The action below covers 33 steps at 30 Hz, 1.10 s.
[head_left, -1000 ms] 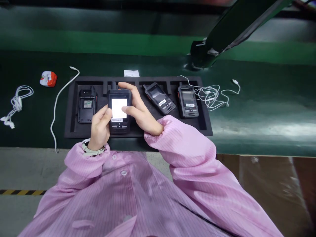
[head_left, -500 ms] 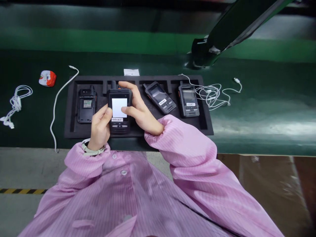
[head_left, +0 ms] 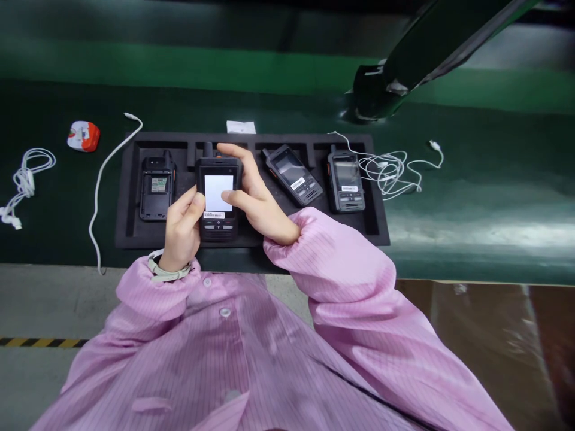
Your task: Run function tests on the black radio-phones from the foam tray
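Note:
A black two-way radio (head_left: 218, 224) with a lit white screen is held upright between my hands, above a dark foam tray (head_left: 251, 244). My left hand (head_left: 182, 230) grips its left side, thumb on the front edge. Round its right side and top goes my right hand (head_left: 256, 200), with the thumb over the screen; its other fingers are partly hidden behind. In the tray, a radio lies back-up with its battery bay exposed (head_left: 156, 194) at left. Right of my hands are a tilted radio (head_left: 294, 176) and a straight radio (head_left: 345, 182), both face up with dark screens.
White cables lie on the green bench at far left (head_left: 24, 182), beside the tray (head_left: 96, 203) and at right (head_left: 386, 173). A red-and-white packet (head_left: 84, 136) sits upper left. A white paper slip (head_left: 241, 127) is behind the tray. A dark post (head_left: 375, 90) rises at the back right.
The view has shifted slightly. Both hands keep the same hold on the radio, and the right thumb stays over the lit screen.

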Available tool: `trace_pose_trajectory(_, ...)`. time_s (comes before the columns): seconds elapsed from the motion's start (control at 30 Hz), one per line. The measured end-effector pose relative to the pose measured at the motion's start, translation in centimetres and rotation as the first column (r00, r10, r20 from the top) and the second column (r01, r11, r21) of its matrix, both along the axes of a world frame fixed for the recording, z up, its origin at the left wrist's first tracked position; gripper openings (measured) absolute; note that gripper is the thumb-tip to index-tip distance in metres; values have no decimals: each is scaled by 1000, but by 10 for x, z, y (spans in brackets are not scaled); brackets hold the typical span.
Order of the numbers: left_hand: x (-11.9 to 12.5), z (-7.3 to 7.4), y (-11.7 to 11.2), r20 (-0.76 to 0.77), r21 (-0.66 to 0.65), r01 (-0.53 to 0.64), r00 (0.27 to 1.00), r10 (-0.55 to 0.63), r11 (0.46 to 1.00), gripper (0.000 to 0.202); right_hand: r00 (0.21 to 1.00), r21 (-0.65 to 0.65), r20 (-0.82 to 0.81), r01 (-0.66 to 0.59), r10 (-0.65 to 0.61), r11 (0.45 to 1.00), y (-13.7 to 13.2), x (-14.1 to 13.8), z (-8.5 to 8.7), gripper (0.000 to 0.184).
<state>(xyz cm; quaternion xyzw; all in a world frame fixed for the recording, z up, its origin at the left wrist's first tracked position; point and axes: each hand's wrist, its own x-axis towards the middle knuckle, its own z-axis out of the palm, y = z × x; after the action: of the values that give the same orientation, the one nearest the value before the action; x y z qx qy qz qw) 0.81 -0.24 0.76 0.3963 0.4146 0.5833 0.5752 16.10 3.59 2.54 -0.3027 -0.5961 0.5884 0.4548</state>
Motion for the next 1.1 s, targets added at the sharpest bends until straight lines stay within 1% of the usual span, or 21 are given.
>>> trace_pose_trajectory(0.13,0,-1,0,-17,10,-5,1000,5,1000,32,999,4,37,4,-4,1000,0,0,0,65)
trace_pose_trajectory(0.43,2,3,1,4,18,0,1000,0,1000,31,999,15,35,-3,2,1000,1,0,1,62)
trace_pose_trajectory(0.8,1,2,0,-2,29,8,1000,-8,1000,29,998,31,61,-12,10,999,1,1,1,65)
trace_pose_trajectory(1.1,2,2,0,-12,32,8,1000,-8,999,30,998,-9,67,9,-8,1000,0,1,4,66)
